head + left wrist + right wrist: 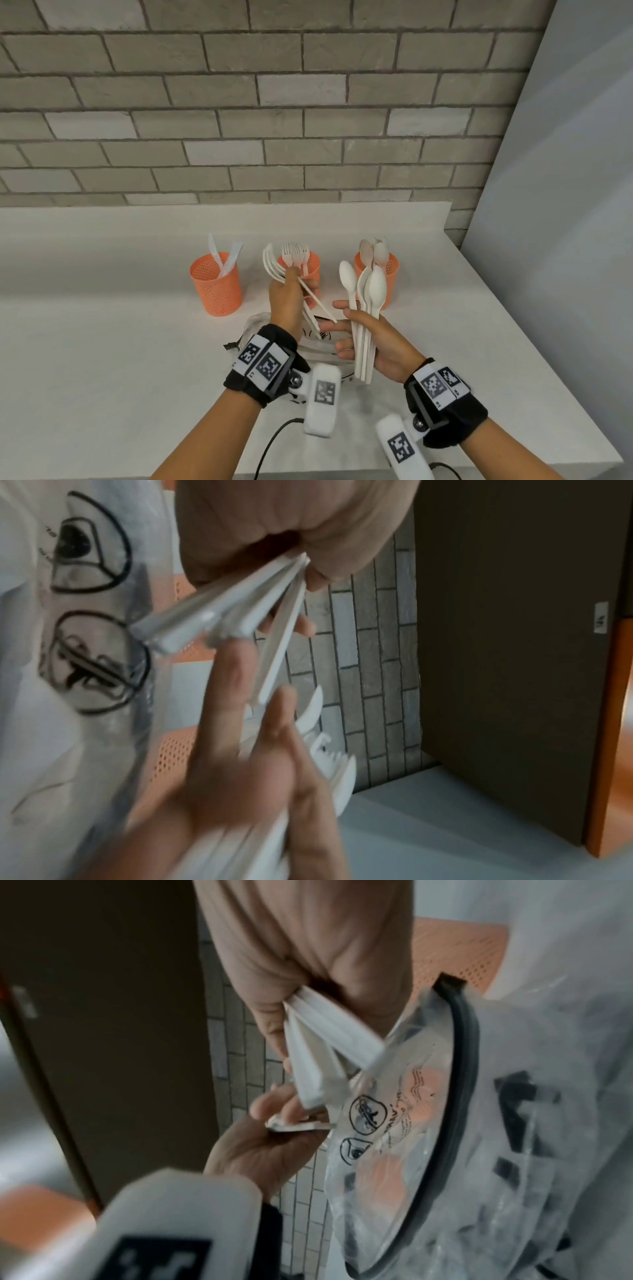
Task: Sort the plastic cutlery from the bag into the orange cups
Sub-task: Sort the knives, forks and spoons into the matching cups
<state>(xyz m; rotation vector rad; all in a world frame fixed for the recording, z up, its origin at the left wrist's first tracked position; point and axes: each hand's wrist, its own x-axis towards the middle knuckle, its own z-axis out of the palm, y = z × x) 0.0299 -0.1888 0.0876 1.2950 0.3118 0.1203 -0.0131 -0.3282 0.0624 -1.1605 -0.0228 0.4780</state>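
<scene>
Three orange mesh cups stand in a row on the white counter: the left cup (pixel 216 286) holds knives, the middle cup (pixel 310 265) forks, the right cup (pixel 388 274) spoons. My left hand (pixel 289 298) grips several white forks (pixel 273 263) fanned out in front of the middle cup, their handles (pixel 212 615) pointing back at the wrist. My right hand (pixel 373 337) holds a bundle of white spoons (pixel 370 291) upright under the thumb, fingers stretched towards the left hand. The clear printed bag (pixel 255 325) lies under both hands.
A grey brick wall (pixel 274 102) rises behind the counter's raised back ledge. A pale panel (pixel 565 205) closes off the right side, where the counter edge runs diagonally. A black cable (pixel 270 442) trails off the front edge between my forearms.
</scene>
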